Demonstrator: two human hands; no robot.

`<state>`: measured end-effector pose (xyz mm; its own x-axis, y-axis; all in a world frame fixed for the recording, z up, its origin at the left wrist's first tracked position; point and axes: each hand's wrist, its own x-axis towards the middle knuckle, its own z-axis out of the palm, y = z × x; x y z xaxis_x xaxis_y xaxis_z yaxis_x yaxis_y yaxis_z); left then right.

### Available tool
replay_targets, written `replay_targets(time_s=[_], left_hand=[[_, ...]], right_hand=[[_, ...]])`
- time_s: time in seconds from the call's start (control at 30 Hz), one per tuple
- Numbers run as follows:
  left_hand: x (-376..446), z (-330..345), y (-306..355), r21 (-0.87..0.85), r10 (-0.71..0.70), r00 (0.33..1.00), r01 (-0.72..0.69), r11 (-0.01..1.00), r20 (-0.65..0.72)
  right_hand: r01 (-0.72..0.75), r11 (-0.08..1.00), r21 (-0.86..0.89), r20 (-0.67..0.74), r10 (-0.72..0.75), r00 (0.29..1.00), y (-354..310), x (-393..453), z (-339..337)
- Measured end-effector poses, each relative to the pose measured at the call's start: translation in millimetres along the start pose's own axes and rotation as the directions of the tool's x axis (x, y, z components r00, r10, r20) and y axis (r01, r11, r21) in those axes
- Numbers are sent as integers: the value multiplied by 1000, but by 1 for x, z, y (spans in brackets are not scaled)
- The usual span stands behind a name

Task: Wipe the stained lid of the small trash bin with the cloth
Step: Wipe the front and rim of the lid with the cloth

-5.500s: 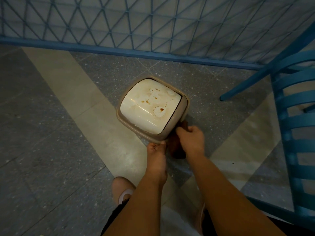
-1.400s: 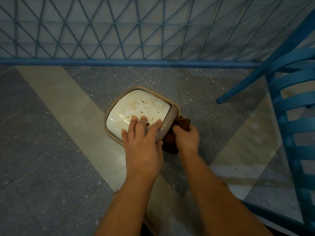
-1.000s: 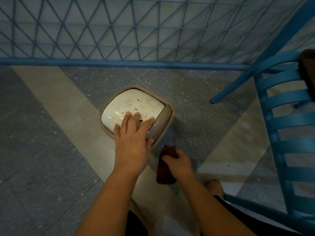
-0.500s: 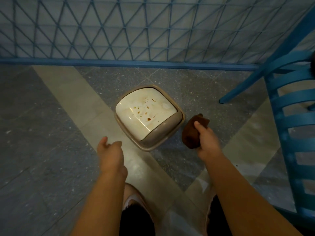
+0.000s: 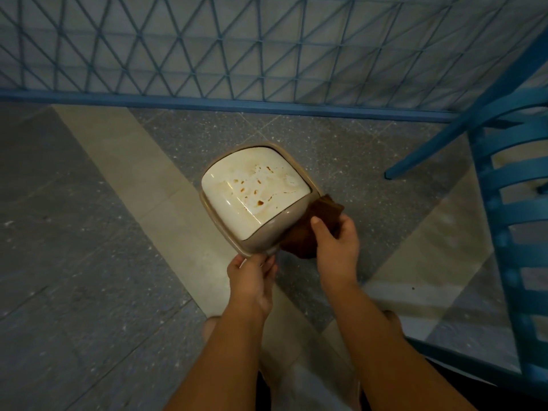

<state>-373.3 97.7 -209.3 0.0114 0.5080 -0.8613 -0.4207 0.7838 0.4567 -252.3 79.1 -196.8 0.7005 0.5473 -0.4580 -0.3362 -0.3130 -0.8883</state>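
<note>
**Bin held at its rim, cloth at the side**

The small trash bin (image 5: 267,241) stands mid-floor, its stained lid (image 5: 252,194) uncovered. Left hand (image 5: 252,280) grips the rim at 6 o'clock. Right hand (image 5: 335,244) clutches the brown cloth (image 5: 308,229) against the bin's 4 o'clock edge. A blue chair (image 5: 510,203) crowds 3 o'clock.

Bin (image 5: 261,241): on the floor (image 5: 89,262) ahead of me, just before the fence (image 5: 267,54).
Lid (image 5: 252,197): on top of the bin.
My left hand (image 5: 252,280): at the bin's near corner, touching its rim.
My right hand (image 5: 335,241): right of the bin.
Cloth (image 5: 308,226): in my right hand, against the bin's right side.
Chair (image 5: 510,203): well right of the bin.
</note>
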Motion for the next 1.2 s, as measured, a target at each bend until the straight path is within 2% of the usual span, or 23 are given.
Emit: replay_targets(time_s=[0.07,0.17,0.3,0.37,0.43,0.47,0.5,0.53,0.6,0.63,0.67,0.7,0.73,0.83,0.87,0.9,0.97,1.03,1.2], left_hand=[[0,0,0,-55,38,999,-39,998,-12],[-2,1,-3,-32,81,995,-83,996,-49],[-1,-2,-6,38,99,995,-99,994,-3],[-2,-3,-7,63,110,994,-110,992,-5],[0,-4,-10,107,131,991,-130,986,-5],[2,-4,-11,125,132,991,-130,984,-7],[4,-5,-12,139,127,992,-124,983,-15],[6,-6,-12,142,122,992,-117,983,-29],[7,-6,-10,109,113,993,-107,988,-47],[7,-6,-10,91,112,993,-107,990,-47],[7,-5,-11,88,114,992,-110,990,-47],[7,-5,-12,94,119,992,-115,989,-44],[8,-5,-12,102,125,991,-120,988,-40],[9,-6,-12,128,132,991,-127,984,-36],[8,-6,-12,139,134,990,-128,982,-35],[8,-6,-11,145,136,990,-129,981,-38],[9,-7,-10,143,132,990,-124,982,-49],[10,-7,-9,151,125,991,-116,982,-50],[12,-8,-9,182,112,991,-99,978,-66]], right_hand=[[70,998,0,30,-70,997,3,-12,6],[281,944,-171,151,-257,955,9,-27,12],[643,676,-360,410,-505,760,16,-33,10],[752,538,-380,561,-512,651,18,-29,5],[831,394,-394,706,-449,548,21,-23,-1],[837,365,-409,727,-424,540,24,-19,-4],[808,395,-437,700,-416,581,26,-15,-7],[743,474,-473,619,-421,663,26,-12,-10],[578,640,-507,374,-441,816,22,-7,-16],[531,690,-493,289,-446,847,19,-8,-18],[531,700,-477,264,-462,847,15,-11,-18],[580,661,-476,298,-498,814,11,-16,-15],[658,586,-473,379,-539,752,6,-23,-11],[851,323,-414,658,-540,525,-2,-38,7],[859,301,-414,677,-529,512,-5,-38,11],[828,348,-440,641,-524,561,-10,-36,14],[705,510,-493,486,-512,709,-20,-26,14],[584,619,-525,370,-452,812,-30,-11,11],[379,727,-573,217,-312,925,-39,32,7]])
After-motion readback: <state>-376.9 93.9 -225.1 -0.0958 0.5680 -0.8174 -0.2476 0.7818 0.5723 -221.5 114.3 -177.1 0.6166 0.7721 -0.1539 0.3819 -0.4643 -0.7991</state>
